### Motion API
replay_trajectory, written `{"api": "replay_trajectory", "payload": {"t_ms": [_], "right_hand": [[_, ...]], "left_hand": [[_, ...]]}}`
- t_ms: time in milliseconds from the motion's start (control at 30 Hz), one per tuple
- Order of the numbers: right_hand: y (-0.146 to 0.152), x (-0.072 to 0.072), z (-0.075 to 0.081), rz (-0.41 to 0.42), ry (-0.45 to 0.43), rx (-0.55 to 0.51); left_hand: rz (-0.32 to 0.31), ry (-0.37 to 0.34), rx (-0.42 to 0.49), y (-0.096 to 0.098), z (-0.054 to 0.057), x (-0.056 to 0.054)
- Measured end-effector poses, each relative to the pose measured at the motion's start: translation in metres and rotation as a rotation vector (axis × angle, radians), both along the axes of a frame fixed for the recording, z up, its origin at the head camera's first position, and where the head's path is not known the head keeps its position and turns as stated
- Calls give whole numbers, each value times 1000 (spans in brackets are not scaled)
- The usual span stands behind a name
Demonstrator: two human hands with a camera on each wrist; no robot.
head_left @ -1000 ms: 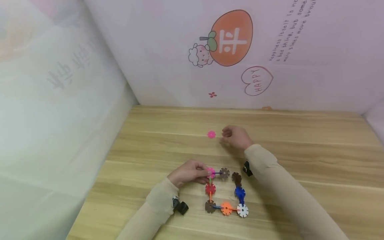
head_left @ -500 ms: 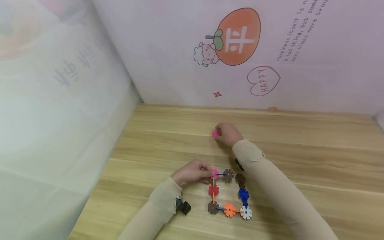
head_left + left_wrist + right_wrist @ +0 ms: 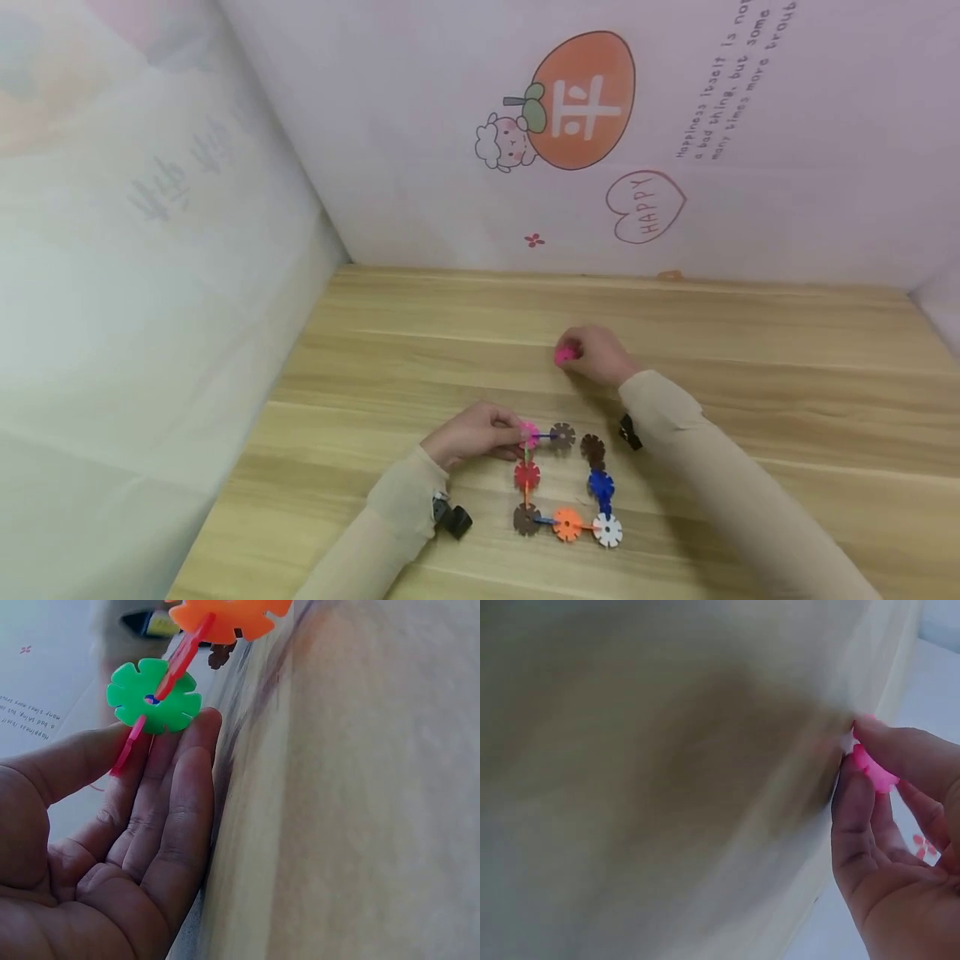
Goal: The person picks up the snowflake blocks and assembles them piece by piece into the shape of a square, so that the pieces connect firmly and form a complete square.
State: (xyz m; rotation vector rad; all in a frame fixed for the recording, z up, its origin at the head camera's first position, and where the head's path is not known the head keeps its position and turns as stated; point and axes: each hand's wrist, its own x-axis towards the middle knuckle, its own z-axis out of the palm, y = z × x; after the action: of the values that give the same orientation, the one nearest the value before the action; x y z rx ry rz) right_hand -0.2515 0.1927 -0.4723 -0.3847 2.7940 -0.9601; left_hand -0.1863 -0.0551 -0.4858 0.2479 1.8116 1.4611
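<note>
Several notched, flower-shaped plastic discs are slotted into an almost square chain on the table, with a gap at its upper right corner. At the chain's upper left corner, my left hand (image 3: 480,433) pinches a pink disc (image 3: 530,435) between thumb and fingers. A green disc (image 3: 154,696) stands crosswise to it in the left wrist view, close to the fingertips. Above the far side of the chain, my right hand (image 3: 600,353) pinches a loose pink disc (image 3: 566,355). Fingers partly cover that disc in the right wrist view.
The chain's lower side has a brown disc (image 3: 527,519), an orange disc (image 3: 567,524) and a white disc (image 3: 607,530). A blue disc (image 3: 601,484) is on its right side. Behind the wooden table (image 3: 420,333) rises a printed cloth wall (image 3: 420,167), with another cloth at left.
My right hand has taken hold of the loose pink disc at the back and brought it nearer to the chain. My left hand keeps its hold on the corner disc.
</note>
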Motion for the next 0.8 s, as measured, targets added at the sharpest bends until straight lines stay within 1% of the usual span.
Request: {"api": "replay_trajectory", "payload": {"t_ms": [133,300,433,533,667,800], "right_hand": [[22,27,-3,-18,-46,-61],[40,55,-7,-19,-51,-91],[44,70,-7,-33,-65,-96],[43,80,-6,-46,-98,-112],[39,92,-3,-43,-127,-158],[35,102,1,-26,-108,-210]], "left_hand": [[-8,6,-2,-1,0,0],[-10,9,-3,0,2,1],[-7,5,-3,-1,1,1],[-7,1,-3,-1,-1,1],[-10,3,-3,-1,0,1],[-11,9,-5,-1,1,1]]}}
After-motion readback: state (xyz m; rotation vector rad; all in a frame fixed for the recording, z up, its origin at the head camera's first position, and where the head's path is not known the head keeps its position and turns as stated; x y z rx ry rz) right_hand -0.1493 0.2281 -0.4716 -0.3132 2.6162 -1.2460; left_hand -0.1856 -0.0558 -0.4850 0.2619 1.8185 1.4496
